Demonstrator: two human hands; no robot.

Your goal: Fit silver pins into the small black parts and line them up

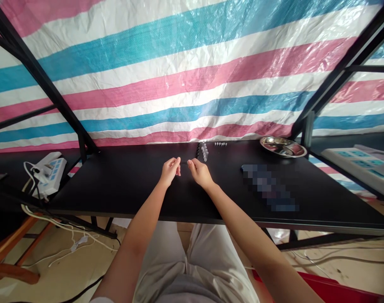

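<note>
My left hand (170, 171) hovers over the middle of the black table, its thumb and fingers pinched together; whatever they hold is too small to name. Close beside it, my right hand (201, 172) pinches a small dark thin piece (185, 163) that points toward the left hand. Whether that piece reaches the left fingers I cannot tell against the black surface. Just behind the right hand lie a row of small black pieces (198, 150) and a cluster of clear, coil-like pieces (205, 151). Several small whitish curved pieces (220, 144) sit in a line farther right.
On the black table (116, 189), a round steel dish (283, 147) stands at the back right, and a blurred dark blue object (269, 187) lies nearer. Power strips (54, 174) with cables are at the left. Black metal posts frame both sides before a striped plastic sheet (179, 92).
</note>
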